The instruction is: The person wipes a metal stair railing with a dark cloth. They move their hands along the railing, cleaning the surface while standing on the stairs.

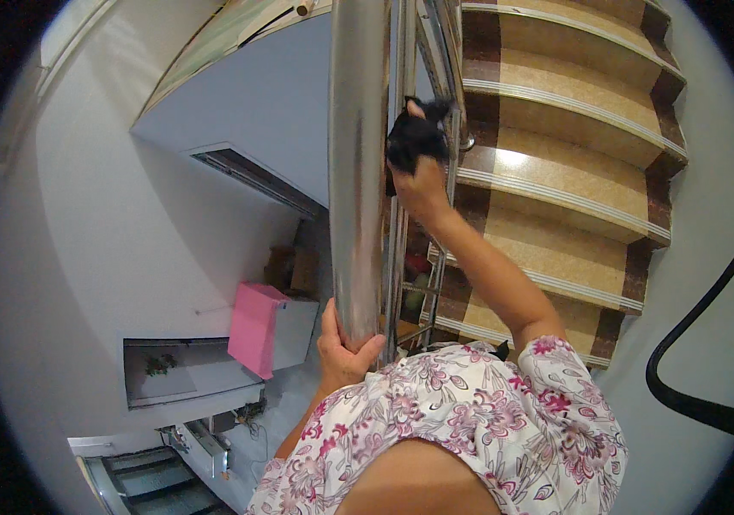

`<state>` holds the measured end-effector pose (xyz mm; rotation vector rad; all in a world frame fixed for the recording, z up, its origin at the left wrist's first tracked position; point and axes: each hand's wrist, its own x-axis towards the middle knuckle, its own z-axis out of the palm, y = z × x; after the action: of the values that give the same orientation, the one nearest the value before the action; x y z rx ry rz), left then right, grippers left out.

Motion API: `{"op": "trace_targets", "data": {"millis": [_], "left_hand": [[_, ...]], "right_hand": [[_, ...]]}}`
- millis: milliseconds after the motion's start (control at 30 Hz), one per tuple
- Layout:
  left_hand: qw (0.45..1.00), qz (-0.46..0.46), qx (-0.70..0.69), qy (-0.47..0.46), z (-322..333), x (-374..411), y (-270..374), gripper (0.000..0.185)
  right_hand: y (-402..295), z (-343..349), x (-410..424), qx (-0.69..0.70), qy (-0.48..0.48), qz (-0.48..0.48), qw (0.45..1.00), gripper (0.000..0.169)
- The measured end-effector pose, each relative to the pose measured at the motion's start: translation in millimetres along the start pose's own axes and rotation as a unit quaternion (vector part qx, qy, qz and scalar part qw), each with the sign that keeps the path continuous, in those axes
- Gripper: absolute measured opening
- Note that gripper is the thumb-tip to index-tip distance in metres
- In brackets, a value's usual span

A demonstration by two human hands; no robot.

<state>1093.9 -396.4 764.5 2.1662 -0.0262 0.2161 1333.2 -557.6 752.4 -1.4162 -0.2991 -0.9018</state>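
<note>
A thick metal handrail (357, 174) runs up the middle of the head view. Around its near end my left hand (345, 354) is wrapped, thumb on one side and fingers on the other. My right hand (421, 174) grips a bunched black cloth (417, 138) just right of the handrail, against the thinner metal bars (399, 257) of the railing. One fingertip pokes out above the cloth. The handrail hides part of the cloth's left edge, and whether the cloth touches the rail cannot be told.
Tiled stairs (560, 193) with ribbed nosings rise along the right. Below on the left are a pink-covered box or cabinet (254, 328), cardboard boxes (293, 267) and a wall opening with a plant (161, 365). A black strap or cable (669, 360) hangs at the far right.
</note>
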Motion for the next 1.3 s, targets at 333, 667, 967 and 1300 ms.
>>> {"op": "trace_targets", "data": {"millis": [333,667,967,1300], "left_hand": [[0.996,-0.064,-0.066,0.015,5,-3,-1,0.090],[0.996,-0.089,-0.012,0.003,3,-6,3,0.093],[0.994,-0.105,-0.012,0.006,0,-7,0,0.093],[0.987,-0.161,0.004,0.013,1,-13,6,0.095]], "right_hand": [[59,-2,75,0.013,-0.115,0.223,0.968,0.044],[76,-1,44,0.094,-0.004,0.152,0.984,0.040],[39,12,65,-0.158,-0.040,-0.034,0.986,0.076],[51,29,209,-0.395,-0.065,-0.055,0.915,0.081]]}}
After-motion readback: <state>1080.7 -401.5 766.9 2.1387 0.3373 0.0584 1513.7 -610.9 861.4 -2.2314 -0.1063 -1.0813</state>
